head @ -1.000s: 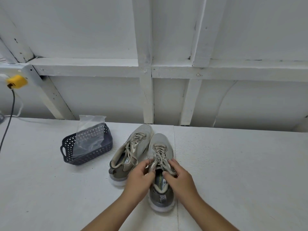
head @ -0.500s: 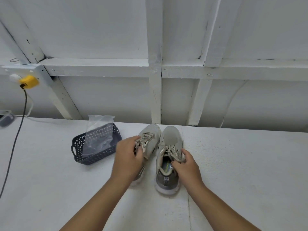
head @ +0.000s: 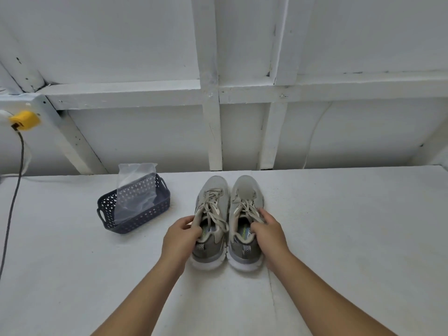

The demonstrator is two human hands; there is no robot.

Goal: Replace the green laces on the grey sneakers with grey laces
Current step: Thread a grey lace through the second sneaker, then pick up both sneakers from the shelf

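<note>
Two grey sneakers stand side by side on the white table, toes pointing away from me. The left sneaker [head: 214, 190] and the right sneaker [head: 247, 187] both carry pale laces tied over the tongue. My left hand [head: 180, 238] grips the outer collar of the left sneaker, fingers curled over its rim. My right hand [head: 269, 235] grips the outer collar of the right sneaker, thumb inside the opening near the laces. Both heels show white soles and a dark patterned tab.
A dark blue perforated basket [head: 145, 212] with a clear plastic bag [head: 135, 187] sticking out stands left of the shoes. A yellow plug [head: 24, 120] and its dark cable [head: 14, 190] run down the far left. A white framed wall closes the back.
Both hands left the right sneaker's laces; the left hand moved to the left sneaker. The shoes now stand straight and parallel, each held at its collar.
</note>
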